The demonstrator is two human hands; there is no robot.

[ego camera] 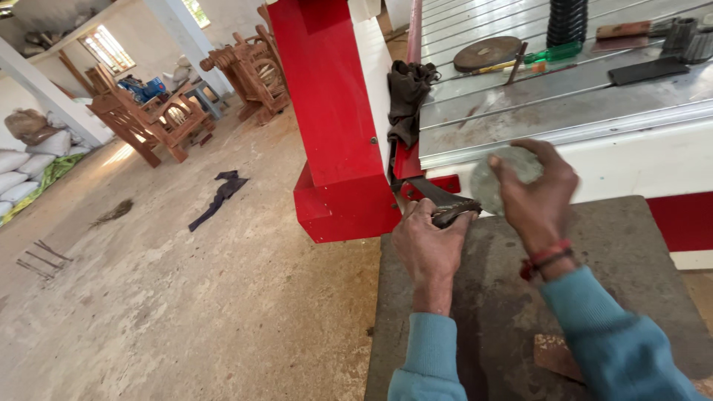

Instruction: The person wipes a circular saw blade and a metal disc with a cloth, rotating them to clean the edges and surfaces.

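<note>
Daylight fills the room, entering through the windows (104, 48) at the far left, which are blown out to near white. A bright patch falls on the concrete floor (186, 297) below them; the rest of the floor is evenly lit with soft, faint shadows. The metal table top (549, 82) reflects a pale sheen along its grooves. The red panel (327, 111) is saturated and evenly lit. Both hands, the left hand (428, 241) and the right hand (536, 194), show slight motion blur. Straight lines bend toward the frame edges, typical of wide-angle distortion. Distant chairs (148, 119) appear soft.
</note>
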